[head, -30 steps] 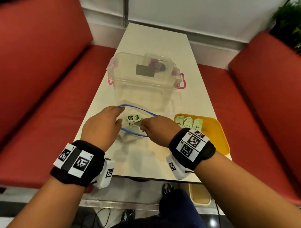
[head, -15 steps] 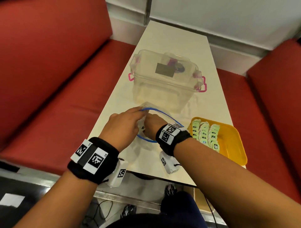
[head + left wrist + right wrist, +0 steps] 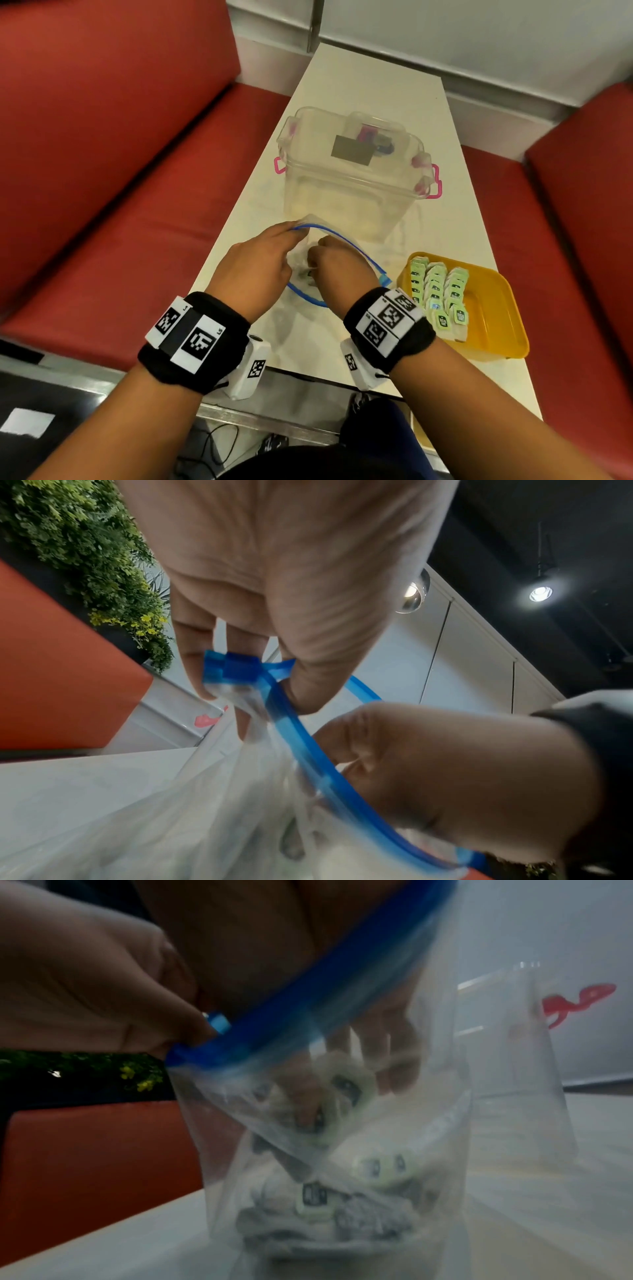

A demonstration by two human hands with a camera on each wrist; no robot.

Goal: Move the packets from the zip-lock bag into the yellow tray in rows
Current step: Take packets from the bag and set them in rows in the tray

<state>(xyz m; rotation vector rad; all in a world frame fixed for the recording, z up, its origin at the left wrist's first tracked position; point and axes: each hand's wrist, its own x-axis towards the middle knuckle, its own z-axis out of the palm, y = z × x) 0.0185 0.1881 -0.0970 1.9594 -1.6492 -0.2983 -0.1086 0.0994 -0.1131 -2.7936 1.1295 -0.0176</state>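
Note:
A clear zip-lock bag (image 3: 346, 241) with a blue zip rim stands open on the white table (image 3: 376, 89). My left hand (image 3: 295, 233) pinches the rim's far left end (image 3: 240, 669) and holds the mouth up. My right hand (image 3: 313, 265) reaches down inside the bag, and its fingers (image 3: 394, 1069) curl round a pale green packet (image 3: 347, 1088). More packets (image 3: 315, 1198) lie at the bag's bottom. To the right sits the yellow tray (image 3: 496, 301) with three rows of green packets (image 3: 440, 294) along its left side.
A clear lidded plastic box (image 3: 352, 171) with pink latches stands just behind the bag. Red bench seats (image 3: 120, 192) run along both sides of the narrow table. The table's near edge (image 3: 308, 371) is right under my wrists.
My right hand has gone from the bag's mouth down inside it, hiding the packets seen there before. The left hand keeps its pinch on the rim.

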